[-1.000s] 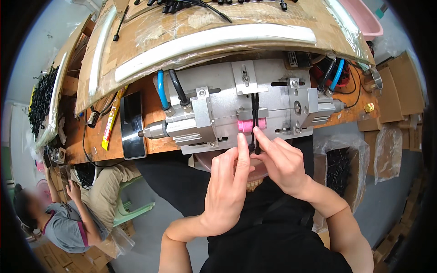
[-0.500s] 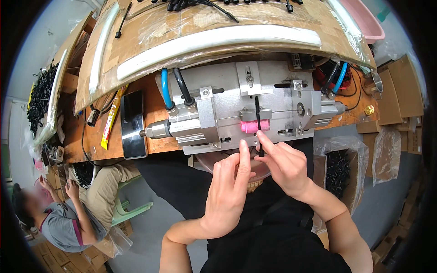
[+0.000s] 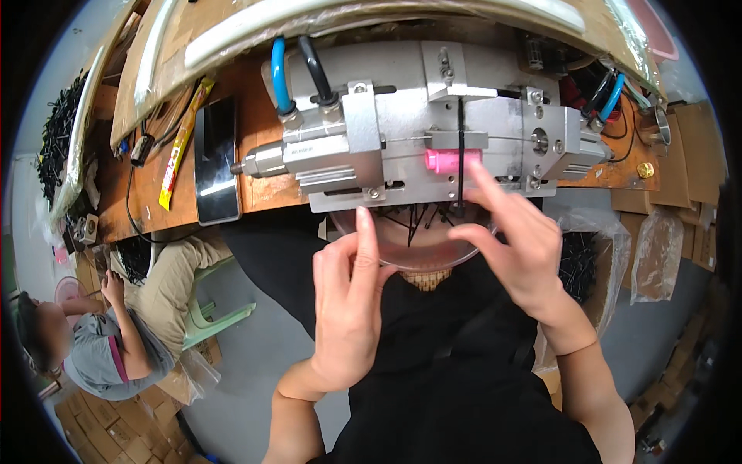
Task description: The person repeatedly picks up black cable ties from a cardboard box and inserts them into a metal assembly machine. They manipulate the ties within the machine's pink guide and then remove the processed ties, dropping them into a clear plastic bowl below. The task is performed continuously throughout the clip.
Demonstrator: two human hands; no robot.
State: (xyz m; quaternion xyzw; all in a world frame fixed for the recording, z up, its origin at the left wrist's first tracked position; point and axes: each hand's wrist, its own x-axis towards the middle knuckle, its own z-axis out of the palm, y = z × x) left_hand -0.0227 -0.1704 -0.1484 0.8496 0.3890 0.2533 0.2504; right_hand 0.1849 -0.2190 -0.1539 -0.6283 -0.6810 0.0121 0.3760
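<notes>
A slim black rod (image 3: 461, 166) with a thicker near end lies front to back across the metal fixture (image 3: 421, 182). It passes over a pink cylinder (image 3: 442, 161) and a small metal block (image 3: 437, 140). My right hand (image 3: 522, 251) is just right of the rod's near end, thumb and index finger spread, holding nothing; the index tip is blurred near the pink cylinder. My left hand (image 3: 346, 305) is empty, its index finger stretched toward the plate's front edge and the other fingers curled. Below the plate sits a clear bowl (image 3: 386, 255) with several black rods (image 3: 417, 224).
Metal cylinders (image 3: 328, 166) with blue and black hoses flank the plate. On the wooden bench lie a phone (image 3: 217, 162) and a yellow packet (image 3: 184, 147). A cardboard-covered shelf (image 3: 247, 62) overhangs the back. At left another person (image 3: 116, 340) sits near a green stool (image 3: 220, 329).
My hands have moved apart, and my right fingers have come off the black rod. The view has shifted, so the bench sits higher and the bowl shows more.
</notes>
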